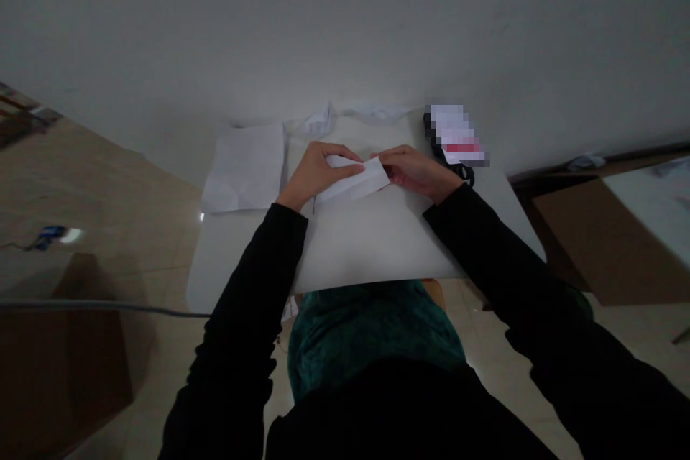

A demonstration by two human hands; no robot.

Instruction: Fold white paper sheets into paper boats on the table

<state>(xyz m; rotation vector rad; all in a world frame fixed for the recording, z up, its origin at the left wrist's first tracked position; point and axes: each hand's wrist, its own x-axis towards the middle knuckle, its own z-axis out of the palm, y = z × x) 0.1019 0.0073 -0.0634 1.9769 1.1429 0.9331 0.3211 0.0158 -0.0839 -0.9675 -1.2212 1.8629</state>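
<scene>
Both hands hold a folded piece of white paper (356, 181) just above a white table (377, 244). My left hand (318, 171) has its fingers curled over the paper's left part, thumb and fingers pinching its top edge. My right hand (412, 169) grips the paper's right end with closed fingers. Black sleeves cover both arms.
A flat creased white sheet (245, 167) lies at the table's left back corner. Crumpled or folded white paper pieces (318, 121) sit along the back edge by the wall. A dark object with a blurred label (456, 140) lies at the back right. Brown cardboard (609, 244) stands right of the table.
</scene>
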